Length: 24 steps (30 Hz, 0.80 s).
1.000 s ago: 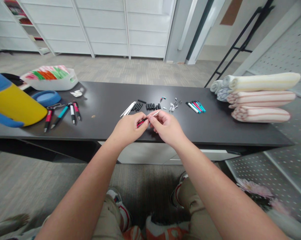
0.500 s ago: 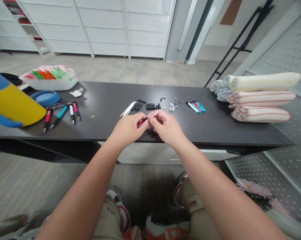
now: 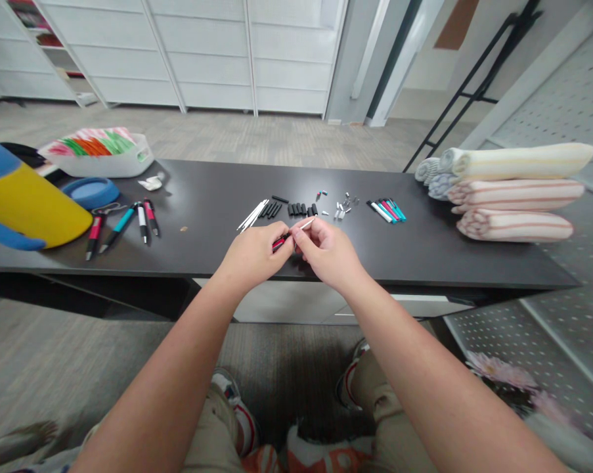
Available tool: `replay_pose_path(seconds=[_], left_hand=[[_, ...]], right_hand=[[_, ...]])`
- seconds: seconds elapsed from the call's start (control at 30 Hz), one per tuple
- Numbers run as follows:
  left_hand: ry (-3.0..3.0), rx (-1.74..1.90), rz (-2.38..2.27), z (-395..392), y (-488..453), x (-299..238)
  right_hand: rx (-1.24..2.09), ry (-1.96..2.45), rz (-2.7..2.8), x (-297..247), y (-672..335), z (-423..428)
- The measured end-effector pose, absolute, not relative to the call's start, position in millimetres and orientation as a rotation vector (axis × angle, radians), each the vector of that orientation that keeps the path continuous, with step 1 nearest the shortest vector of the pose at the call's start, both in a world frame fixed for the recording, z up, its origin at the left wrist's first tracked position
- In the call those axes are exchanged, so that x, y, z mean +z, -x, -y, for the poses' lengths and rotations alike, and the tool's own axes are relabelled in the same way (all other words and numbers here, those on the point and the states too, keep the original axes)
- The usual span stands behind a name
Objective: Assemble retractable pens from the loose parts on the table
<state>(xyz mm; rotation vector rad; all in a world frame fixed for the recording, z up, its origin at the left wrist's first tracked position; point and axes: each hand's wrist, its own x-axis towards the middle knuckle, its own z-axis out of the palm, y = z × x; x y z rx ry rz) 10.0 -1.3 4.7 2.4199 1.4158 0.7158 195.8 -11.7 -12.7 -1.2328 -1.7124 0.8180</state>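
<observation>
White stick point(image 3: 306, 224) apparently points rightward, away.

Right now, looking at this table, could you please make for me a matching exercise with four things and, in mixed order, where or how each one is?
1. Red-and-black pen part
2. White basket
3. Rolled cloths
4. Loose white rods

A. beside thin black rods
B. stacked
C. in the left hand
D. holding colourful items

Pairs: 1-C, 2-D, 3-B, 4-A

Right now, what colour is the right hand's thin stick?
The thin stick is white; head view shows it.
</observation>
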Motion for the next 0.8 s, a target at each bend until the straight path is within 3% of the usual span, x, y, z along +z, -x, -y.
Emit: replay_pose_path(seconds=[0.43, 0.8], left_hand=[[-2.539, 0.597, -1.517, 3.7, -11.2, 4.3], [-2.561, 0.577, -1.529, 3.6, -12.1, 3.6]], right_hand=[[0.562, 1.311, 1.819, -4.5, -188.1, 21.2], [0.659, 1.289, 1.783, -5.6, -190.6, 18.0]])
